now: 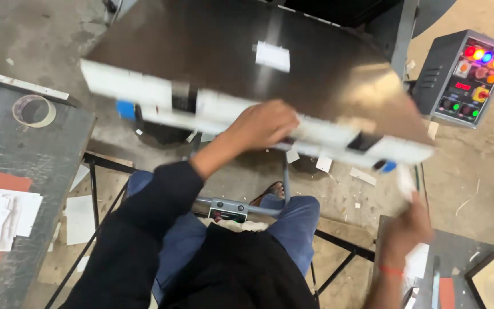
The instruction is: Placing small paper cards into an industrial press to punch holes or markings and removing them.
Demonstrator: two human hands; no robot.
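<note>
the left hand (pixel 264 123) lies knuckles up on the front edge of the metal machine table (pixel 212 51), fingers curled over a long white strip (pixel 144 94). the blurred right hand (pixel 404 229) pinches a small white card (pixel 405 182) above the side bench (pixel 458 252), near the control box (pixel 467 77)

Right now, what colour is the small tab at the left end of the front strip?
Blue: the tab sits on the white strip, best seen in the head view.

A tape roll (pixel 34 110) lies left; a lit control box (pixel 465 78) stands right.
</note>
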